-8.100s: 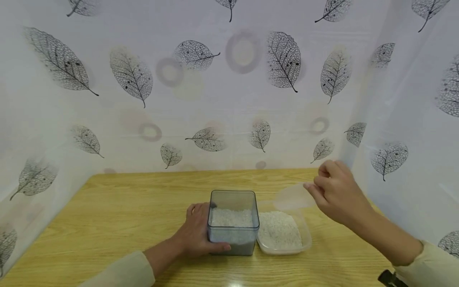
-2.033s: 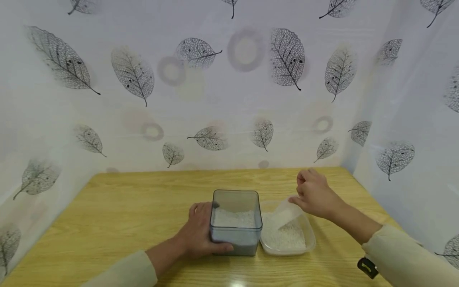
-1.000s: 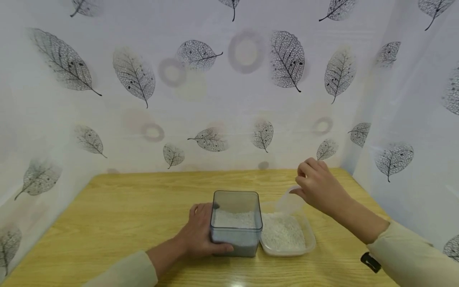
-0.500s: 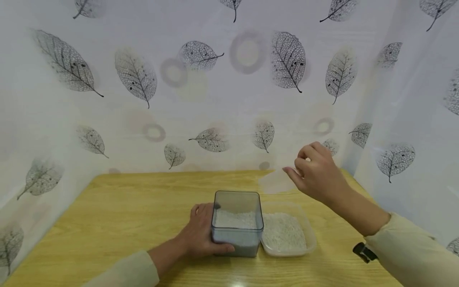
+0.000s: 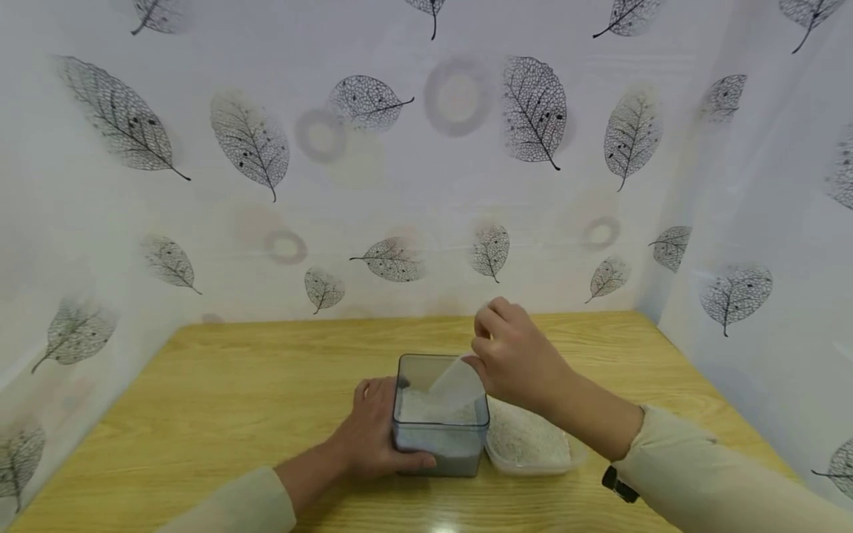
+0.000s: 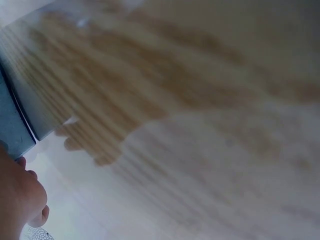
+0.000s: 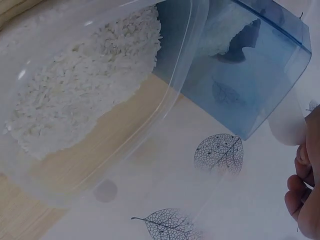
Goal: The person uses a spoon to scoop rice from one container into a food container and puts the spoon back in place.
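My left hand [image 5: 372, 433] grips a square smoky-grey clear container [image 5: 449, 443] by its left side, thumb across the front wall. Rice fills the container partway. My right hand [image 5: 516, 361] pinches a thin translucent plastic scraper [image 5: 460, 385] between thumb and fingers. The scraper tilts down inside the container's mouth, its lower edge near the rice; contact there is unclear. Right beside the container sits a low clear plastic box [image 5: 536, 468] holding white rice [image 7: 85, 85]. My right forearm partly covers that box. In the right wrist view the scraper [image 7: 287, 122] shows behind the container's wall.
Everything stands on a wood-grain table [image 5: 233, 385]. A white curtain [image 5: 400, 185] printed with dark leaves closes off the back and both sides. A dark band with a buckle [image 5: 620, 485] hangs at the right sleeve.
My right hand dipped the scraper at the clear box, lifted it, then carried it left and down into the grey container. My left hand keeps its grip on the container.
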`<act>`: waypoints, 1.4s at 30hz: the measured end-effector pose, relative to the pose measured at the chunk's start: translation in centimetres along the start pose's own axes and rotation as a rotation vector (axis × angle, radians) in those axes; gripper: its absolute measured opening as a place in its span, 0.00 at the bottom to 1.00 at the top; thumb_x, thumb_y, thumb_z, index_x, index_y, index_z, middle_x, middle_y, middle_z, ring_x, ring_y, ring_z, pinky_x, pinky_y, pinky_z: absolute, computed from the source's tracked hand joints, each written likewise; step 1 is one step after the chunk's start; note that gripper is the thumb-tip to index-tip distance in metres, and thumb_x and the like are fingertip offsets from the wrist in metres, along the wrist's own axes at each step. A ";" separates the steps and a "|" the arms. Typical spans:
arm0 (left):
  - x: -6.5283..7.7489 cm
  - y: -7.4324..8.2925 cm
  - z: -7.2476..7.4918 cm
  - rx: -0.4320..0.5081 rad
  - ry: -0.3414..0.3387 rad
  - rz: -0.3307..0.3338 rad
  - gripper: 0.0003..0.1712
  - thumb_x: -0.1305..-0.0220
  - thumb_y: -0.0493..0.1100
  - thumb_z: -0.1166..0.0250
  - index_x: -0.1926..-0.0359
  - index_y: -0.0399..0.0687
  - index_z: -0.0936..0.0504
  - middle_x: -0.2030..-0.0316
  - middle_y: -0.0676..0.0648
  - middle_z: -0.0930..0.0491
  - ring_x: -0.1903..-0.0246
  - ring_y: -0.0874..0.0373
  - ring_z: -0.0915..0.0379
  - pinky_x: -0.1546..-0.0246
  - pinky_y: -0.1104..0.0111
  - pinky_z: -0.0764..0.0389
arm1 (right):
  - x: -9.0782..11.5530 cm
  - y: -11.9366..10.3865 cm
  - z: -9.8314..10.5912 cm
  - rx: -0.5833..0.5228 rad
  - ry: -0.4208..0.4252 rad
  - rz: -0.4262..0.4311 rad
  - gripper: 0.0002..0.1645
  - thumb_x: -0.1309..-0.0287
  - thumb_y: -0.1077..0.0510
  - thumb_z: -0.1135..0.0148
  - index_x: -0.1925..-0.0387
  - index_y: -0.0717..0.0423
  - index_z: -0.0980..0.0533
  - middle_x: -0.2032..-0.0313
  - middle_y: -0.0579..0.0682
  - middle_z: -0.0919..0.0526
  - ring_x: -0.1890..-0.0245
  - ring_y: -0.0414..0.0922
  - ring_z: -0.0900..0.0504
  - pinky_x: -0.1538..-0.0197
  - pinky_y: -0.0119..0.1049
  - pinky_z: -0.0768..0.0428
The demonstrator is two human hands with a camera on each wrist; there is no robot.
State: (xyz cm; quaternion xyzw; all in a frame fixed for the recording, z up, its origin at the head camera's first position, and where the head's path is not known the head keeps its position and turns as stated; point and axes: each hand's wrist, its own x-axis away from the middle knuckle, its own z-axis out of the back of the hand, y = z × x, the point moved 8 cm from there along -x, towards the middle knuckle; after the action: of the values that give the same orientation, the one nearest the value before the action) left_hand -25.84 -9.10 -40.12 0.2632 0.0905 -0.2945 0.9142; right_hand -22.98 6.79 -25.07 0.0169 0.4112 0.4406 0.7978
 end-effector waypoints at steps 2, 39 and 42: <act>0.0 -0.1 -0.1 0.006 -0.007 0.006 0.64 0.59 0.82 0.33 0.34 0.44 0.39 0.45 0.49 0.29 0.43 0.52 0.36 0.38 0.48 0.45 | -0.4 -0.6 -0.2 0.038 0.013 0.031 0.19 0.59 0.53 0.18 0.87 0.54 0.23 0.71 0.50 0.26 0.65 0.50 0.30 0.64 0.41 0.29; -0.2 -0.1 -0.1 0.005 -0.031 0.028 0.63 0.59 0.80 0.31 0.33 0.44 0.40 0.42 0.47 0.30 0.41 0.51 0.37 0.36 0.48 0.47 | 0.3 -2.1 -6.7 -0.301 -0.438 -0.359 0.24 0.49 0.45 0.25 0.90 0.48 0.26 0.67 0.44 0.35 0.64 0.45 0.40 0.61 0.40 0.42; 0.0 -0.1 -0.1 0.015 -0.031 0.038 0.63 0.60 0.79 0.31 0.33 0.44 0.39 0.42 0.47 0.30 0.41 0.51 0.37 0.36 0.47 0.47 | 0.2 -2.4 -6.7 -0.294 -0.445 -0.353 0.24 0.47 0.45 0.26 0.90 0.48 0.25 0.67 0.44 0.35 0.64 0.45 0.40 0.61 0.40 0.42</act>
State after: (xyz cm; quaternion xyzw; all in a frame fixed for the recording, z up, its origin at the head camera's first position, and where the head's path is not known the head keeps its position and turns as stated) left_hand -25.90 -9.15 -40.22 0.2672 0.0693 -0.2818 0.9189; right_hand -25.80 3.20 -30.58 -0.0742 0.1550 0.3358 0.9261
